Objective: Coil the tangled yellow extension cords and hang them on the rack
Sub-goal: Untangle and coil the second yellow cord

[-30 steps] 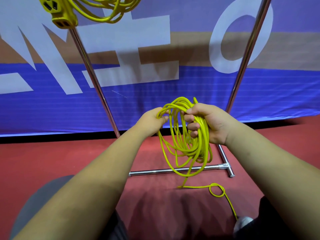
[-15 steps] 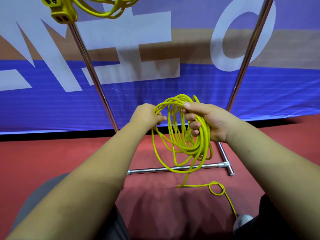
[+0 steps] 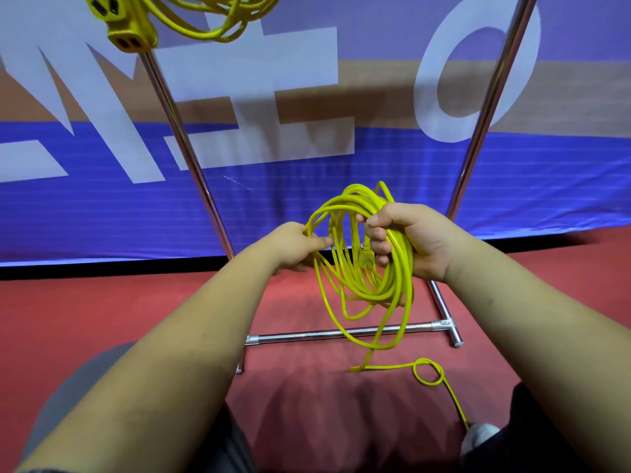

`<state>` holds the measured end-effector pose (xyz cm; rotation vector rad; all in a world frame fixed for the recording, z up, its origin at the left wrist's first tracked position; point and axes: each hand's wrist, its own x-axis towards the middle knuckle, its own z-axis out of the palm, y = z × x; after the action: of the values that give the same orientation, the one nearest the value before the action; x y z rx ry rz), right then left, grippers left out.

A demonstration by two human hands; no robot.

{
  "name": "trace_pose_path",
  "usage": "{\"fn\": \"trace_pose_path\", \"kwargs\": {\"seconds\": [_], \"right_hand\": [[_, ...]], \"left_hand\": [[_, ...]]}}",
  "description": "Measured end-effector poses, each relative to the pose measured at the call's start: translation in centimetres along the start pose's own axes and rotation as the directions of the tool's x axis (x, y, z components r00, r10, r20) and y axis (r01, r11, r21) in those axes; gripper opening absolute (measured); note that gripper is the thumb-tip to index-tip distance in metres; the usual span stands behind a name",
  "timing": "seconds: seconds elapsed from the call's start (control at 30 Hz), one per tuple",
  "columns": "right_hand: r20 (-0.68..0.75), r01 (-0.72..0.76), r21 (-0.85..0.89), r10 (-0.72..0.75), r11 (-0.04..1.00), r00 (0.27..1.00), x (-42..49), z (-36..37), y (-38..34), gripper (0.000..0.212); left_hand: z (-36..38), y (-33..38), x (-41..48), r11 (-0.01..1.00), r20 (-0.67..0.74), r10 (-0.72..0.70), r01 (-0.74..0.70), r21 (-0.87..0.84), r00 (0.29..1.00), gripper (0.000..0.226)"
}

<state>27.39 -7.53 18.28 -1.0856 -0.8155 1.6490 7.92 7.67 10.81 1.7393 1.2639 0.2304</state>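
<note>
Before the blue banner (image 3: 102,206) the rack (image 3: 191,158) already carries one hung cord (image 3: 211,33). The right hand (image 3: 415,240) grips the coil (image 3: 403,268) in the air; the left hand (image 3: 295,247), pinching one loop, has pulled it wider. A knotted tail (image 3: 386,367) lies on the red floor (image 3: 136,302), so coiling seems unfinished.

Yellow cord (image 3: 401,278): loose coil held off floor (image 3: 136,319), tail trailing down with one small knot-loop. Second coil (image 3: 218,36) with outlet block (image 3: 126,25) hangs atop chrome rack (image 3: 190,158).
</note>
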Motion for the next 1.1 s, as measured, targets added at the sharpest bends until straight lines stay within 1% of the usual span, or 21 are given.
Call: {"fn": "trace_pose_path", "kwargs": {"seconds": [0.03,0.1,0.13,0.23,0.33,0.37,0.4,0.43,0.5,0.53,0.57,0.6,0.63,0.7,0.77,0.83,0.93,1.0,1.1], "right_hand": [[0.005,-0.006,-0.018,0.006,1.0,1.0,0.0,-0.1,0.0,0.016],[0.001,-0.013,-0.046,0.013,0.999,1.0,0.0,-0.2,0.1,0.021],[-0.004,-0.013,-0.05,0.013,0.999,1.0,-0.1,-0.2,0.1,0.021],[-0.022,-0.018,-0.053,0.017,0.998,1.0,0.0,-0.3,0.1,0.022],[-0.02,-0.022,-0.106,0.02,0.994,1.0,0.1,-0.4,0.1,0.019],[-0.02,-0.025,-0.104,0.023,0.994,1.0,0.1,-0.4,0.1,0.015],[-0.024,-0.028,-0.082,0.026,0.996,0.999,0.1,-0.3,0.0,0.011],[-0.037,-0.028,-0.058,0.026,0.998,0.999,0.1,-0.3,0.0,0.014],[-0.078,-0.024,-0.024,0.022,0.999,0.997,0.1,-0.2,-0.1,0.013],[-0.1,-0.02,-0.011,0.018,1.0,0.995,0.1,-0.1,-0.2,0.009],[-0.121,-0.015,0.001,0.015,1.0,0.993,0.1,0.0,-0.2,0.006],[-0.139,-0.01,0.015,0.012,1.0,0.99,0.2,0.0,-0.2,0.002],[-0.152,0.0,0.028,0.004,1.0,0.988,0.2,0.1,-0.3,0.001],[-0.172,0.02,0.061,-0.009,0.998,0.985,0.3,0.0,-0.3,0.005],[-0.173,0.037,0.092,-0.021,0.995,0.985,0.2,-0.3,-0.4,0.006],[-0.172,0.039,0.1,-0.022,0.994,0.985,0.2,-0.5,-0.5,0.007],[-0.175,0.046,0.096,-0.028,0.994,0.984,0.2,-0.8,-0.6,0.006],[-0.175,0.057,0.093,-0.04,0.994,0.984,0.2,-0.8,-0.6,0.007],[-0.181,0.064,0.085,-0.048,0.994,0.982,0.2,-0.9,-0.8,0.008]], "left_hand": [[-0.2,0.2,-0.1,0.993,-0.042,0.047,-0.042,0.106,0.998,0.039],[-0.4,0.6,-0.3,0.921,-0.111,0.157,-0.105,0.375,0.981,0.03],[-0.4,0.7,-0.4,0.891,-0.117,0.193,-0.125,0.436,0.974,0.027],[-0.2,0.7,-0.3,0.862,-0.088,0.231,-0.162,0.48,0.969,0.024],[-0.4,0.7,-0.2,0.794,-0.071,0.261,-0.173,0.583,0.963,0.03],[-0.6,0.8,-0.1,0.787,-0.077,0.273,-0.177,0.591,0.959,0.033],[-0.7,0.9,0.0,0.79,-0.079,0.279,-0.183,0.585,0.957,0.038],[-0.7,0.8,0.0,0.795,-0.082,0.29,-0.192,0.575,0.953,0.043],[-0.8,0.8,0.2,0.829,-0.112,0.257,-0.159,0.536,0.96,0.051],[-0.8,1.0,0.0,0.879,-0.127,0.201,-0.122,0.46,0.971,0.052],[-0.6,1.1,0.0,0.942,-0.121,0.129,-0.084,0.325,0.984,0.052],[-0.4,1.1,-0.1,0.981,-0.097,0.059,-0.04,0.19,0.994,0.053],[-0.1,0.9,-0.1,0.994,-0.054,0.014,-0.008,0.107,0.998,0.054],[0.8,-0.2,-0.2,0.996,0.08,-0.058,0.052,0.076,0.995,0.053],[2.0,-1.4,-0.6,0.991,0.22,-0.131,0.121,0.059,0.967,0.05],[2.8,-2.1,-0.9,0.987,0.281,-0.152,0.161,-0.009,0.948,0.047],[3.2,-1.8,-1.0,0.973,0.256,-0.175,0.206,-0.1,0.951,0.05],[2.8,-1.6,-1.0,0.967,0.209,-0.205,0.231,-0.108,0.956,0.052],[1.7,-1.3,-1.2,0.965,0.109,-0.234,0.244,-0.094,0.966,0.047]]}}
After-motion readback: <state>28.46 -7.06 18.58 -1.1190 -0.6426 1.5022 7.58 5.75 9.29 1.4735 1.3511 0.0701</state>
